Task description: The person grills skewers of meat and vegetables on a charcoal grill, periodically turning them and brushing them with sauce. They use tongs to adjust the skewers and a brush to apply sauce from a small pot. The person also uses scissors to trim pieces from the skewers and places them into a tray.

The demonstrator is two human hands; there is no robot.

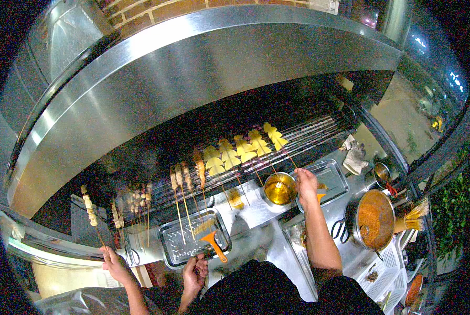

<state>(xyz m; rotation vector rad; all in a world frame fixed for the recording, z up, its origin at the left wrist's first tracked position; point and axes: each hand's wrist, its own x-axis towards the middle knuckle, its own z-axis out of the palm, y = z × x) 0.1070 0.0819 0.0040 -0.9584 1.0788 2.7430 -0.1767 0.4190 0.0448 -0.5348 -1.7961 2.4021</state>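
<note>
My right hand [307, 184] grips the stick end of a skewer of yellow slices [275, 136], probably potato, at the right end of a row on the grill grate [317, 132]. Beside that hand is a metal bowl of golden oil [280, 189]. My left hand [195, 273] has curled fingers near the lower edge of a metal tray [175, 256]; whether it holds anything is unclear. An orange-handled brush [215, 246] rests on this tray. Left of the yellow skewers lie a skewered shrimp [199, 167] and several meat skewers [174, 179].
At far left a co-worker's hand [115, 264] holds a skewer of pale pieces [88, 206]. Scissors [132, 256] lie nearby. At right are a second tray [343, 187], a glove [355, 157], a pot of reddish seasoning [374, 220] and white baskets [382, 271]. A steel hood [219, 59] overhangs the grill.
</note>
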